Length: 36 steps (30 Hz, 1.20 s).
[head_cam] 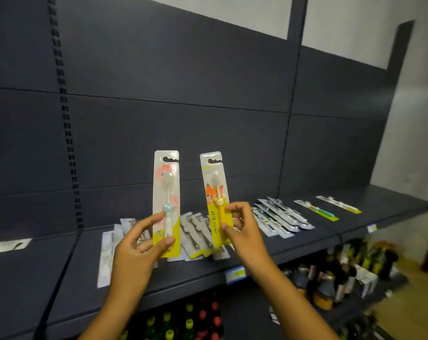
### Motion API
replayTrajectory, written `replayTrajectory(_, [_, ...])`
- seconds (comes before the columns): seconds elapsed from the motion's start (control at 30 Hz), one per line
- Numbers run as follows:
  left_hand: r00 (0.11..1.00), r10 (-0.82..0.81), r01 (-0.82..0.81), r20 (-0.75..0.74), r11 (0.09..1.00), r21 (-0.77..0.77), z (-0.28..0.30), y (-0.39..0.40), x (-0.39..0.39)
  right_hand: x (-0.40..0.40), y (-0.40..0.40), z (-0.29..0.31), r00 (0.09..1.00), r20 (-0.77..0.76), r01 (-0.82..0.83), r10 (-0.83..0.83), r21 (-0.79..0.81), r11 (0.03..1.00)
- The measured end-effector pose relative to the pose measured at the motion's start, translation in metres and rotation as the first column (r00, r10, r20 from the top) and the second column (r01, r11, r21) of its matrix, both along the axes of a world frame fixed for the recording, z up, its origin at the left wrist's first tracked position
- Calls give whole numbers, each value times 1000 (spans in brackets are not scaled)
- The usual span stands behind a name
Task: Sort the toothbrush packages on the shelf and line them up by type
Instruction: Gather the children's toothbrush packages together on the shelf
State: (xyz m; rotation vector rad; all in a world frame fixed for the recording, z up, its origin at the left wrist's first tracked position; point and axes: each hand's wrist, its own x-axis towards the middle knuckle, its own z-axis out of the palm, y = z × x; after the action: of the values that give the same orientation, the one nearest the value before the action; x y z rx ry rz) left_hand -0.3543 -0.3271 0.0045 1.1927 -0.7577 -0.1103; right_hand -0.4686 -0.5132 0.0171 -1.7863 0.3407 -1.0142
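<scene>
Left hand pinches the teal-handled kids' toothbrush pack upright above the shelf; right hand pinches the yellow fox toothbrush pack likewise. Both grips sit low, so the packs could tip or slip. Behind, the loose pile overlaps; a careless set-down could mix types. Farther right lie the grey stack and two singles.

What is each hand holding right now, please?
Left hand: pinching the white-and-teal toothbrush package, held upright.
Right hand: pinching the yellow fox toothbrush package, held upright.
</scene>
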Motion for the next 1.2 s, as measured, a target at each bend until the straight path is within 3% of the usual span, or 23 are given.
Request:
replayTrajectory(0.27, [972, -236, 236, -18, 971, 41, -6, -140, -72, -116, -110, -11, 974, 18, 225, -226, 60, 973])
replayTrajectory(0.47, [948, -317, 317, -4, 947, 57, -12, -241, -95, -156, -194, -21, 942, -6, 335, -336, 57, 940])
replayTrajectory(0.93, [921, -388, 386, 43, 921, 51, -14, -493, -111, -191, -415, -19, 879, -49, 476, -474, 47, 878])
replayTrajectory(1.2, [926, -377, 375, 26, 925, 60, -18, -603, -156, -231, -531, -21, 891, -41, 453, -451, 68, 889])
